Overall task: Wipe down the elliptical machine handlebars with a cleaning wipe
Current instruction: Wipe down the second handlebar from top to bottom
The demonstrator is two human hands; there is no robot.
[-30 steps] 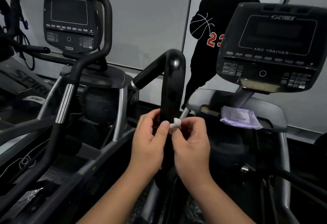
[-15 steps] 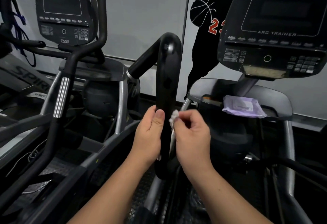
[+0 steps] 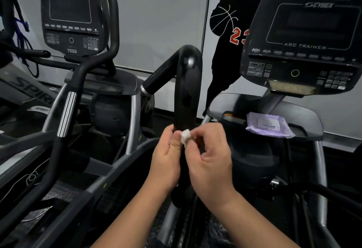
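A black curved handlebar (image 3: 187, 91) of the elliptical rises in the middle of the head view. My left hand (image 3: 166, 157) and my right hand (image 3: 210, 155) meet just in front of its lower part. Between their fingertips sits a small crumpled white wipe (image 3: 185, 136); my right hand pinches it with curled fingers, and my left thumb and fingers pinch its left side. The handlebar's section behind both hands is hidden.
A purple wipe packet (image 3: 268, 126) lies on the shelf under the Arc Trainer console (image 3: 305, 40) at right. A second machine with a console (image 3: 71, 18) and black handlebars (image 3: 78, 75) stands at left. A wall with a basketball-player silhouette (image 3: 233, 22) is behind.
My left hand had let go of the wipe half a second ago and now pinches it again. Both hands stay in front of the lower handlebar.
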